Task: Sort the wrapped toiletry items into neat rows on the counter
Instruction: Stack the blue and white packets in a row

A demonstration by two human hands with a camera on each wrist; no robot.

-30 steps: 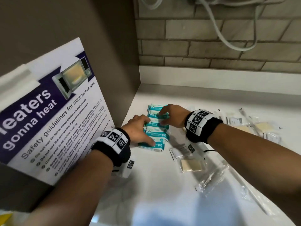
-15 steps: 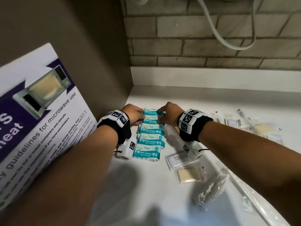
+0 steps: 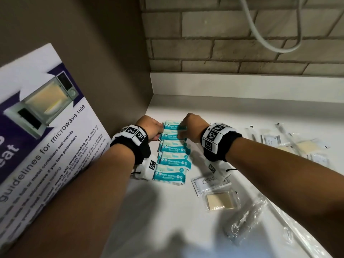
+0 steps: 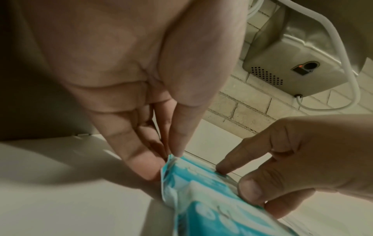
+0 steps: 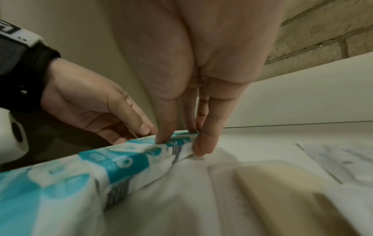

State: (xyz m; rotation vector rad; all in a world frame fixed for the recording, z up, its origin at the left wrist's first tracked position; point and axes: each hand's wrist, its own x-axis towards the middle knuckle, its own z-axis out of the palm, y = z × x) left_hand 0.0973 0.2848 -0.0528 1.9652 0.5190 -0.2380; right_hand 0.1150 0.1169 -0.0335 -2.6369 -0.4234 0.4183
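both hands (image 3: 151, 128) flank wipes packs (image 3: 174, 146)

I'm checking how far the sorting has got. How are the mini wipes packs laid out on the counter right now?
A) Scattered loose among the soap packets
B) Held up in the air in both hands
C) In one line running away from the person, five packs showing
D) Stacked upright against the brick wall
C: the mini wipes packs lie in a single line on the counter, with the left hand and right hand at the far end.
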